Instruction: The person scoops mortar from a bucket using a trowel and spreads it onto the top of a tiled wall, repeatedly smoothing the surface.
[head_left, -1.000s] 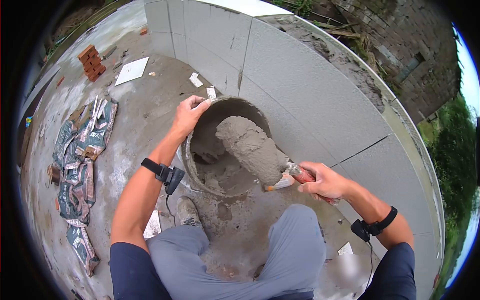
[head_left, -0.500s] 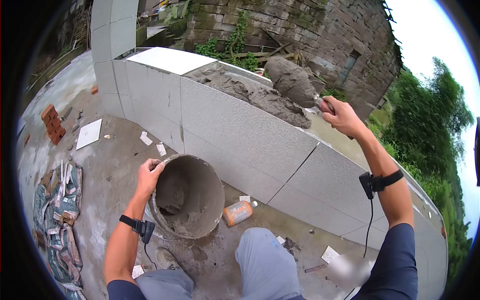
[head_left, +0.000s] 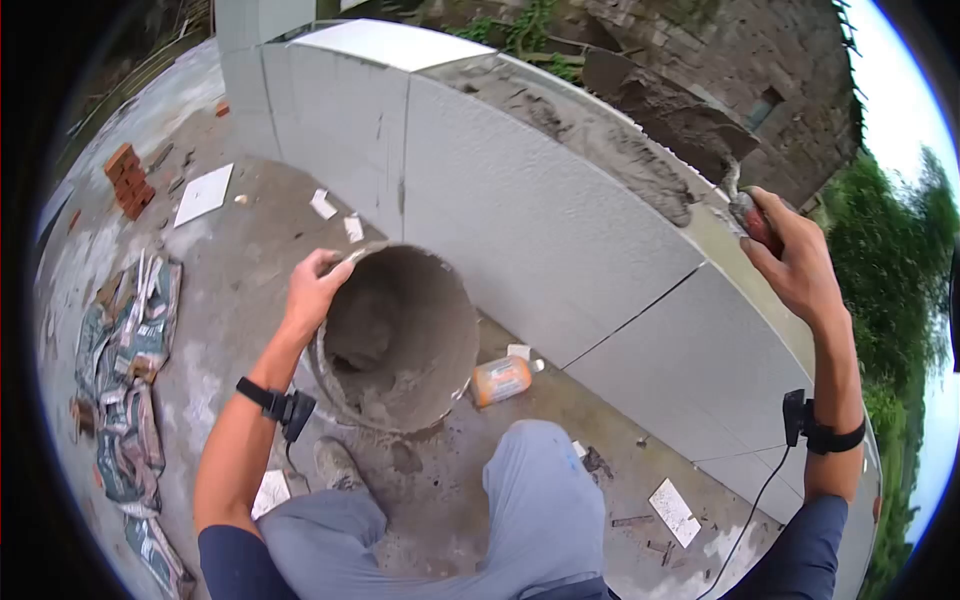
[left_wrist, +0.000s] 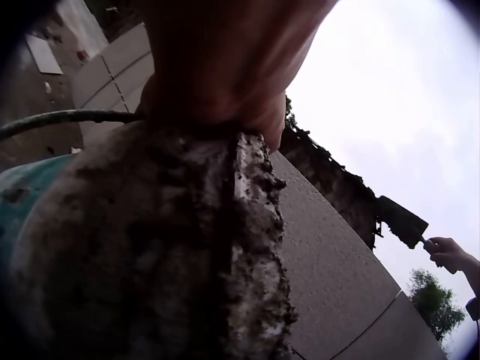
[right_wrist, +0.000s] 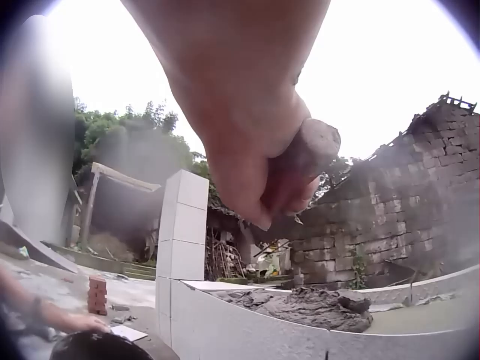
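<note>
My left hand (head_left: 320, 288) grips the rim of a mortar bucket (head_left: 447, 290) on the ground, thumb over the edge. In the left wrist view, the bucket's crusted lip (left_wrist: 259, 247) is close beneath the fingers. Wet mortar (head_left: 375, 405) lies low inside the bucket. My right hand (head_left: 793, 255) holds a trowel (head_left: 670, 105) by its red handle, raised above the wall's top. The blade is tilted on edge, with ragged mortar along it in the left wrist view. A rough strip of mortar (head_left: 580, 130) is spread along the wall top, left of the right hand.
The tiled low wall (head_left: 500, 190) curves past the bucket, with a white slab (head_left: 390, 42) on its far top. An orange bottle (head_left: 503, 381) lies beside the bucket. Empty-looking bags (head_left: 130, 370), stacked bricks (head_left: 128, 180) and tile pieces (head_left: 675, 512) are on the ground.
The right hand has lifted the mortar-laden trowel from over the bucket to above the wall top, and its blade has since tipped. The left hand keeps its hold on the rim.
</note>
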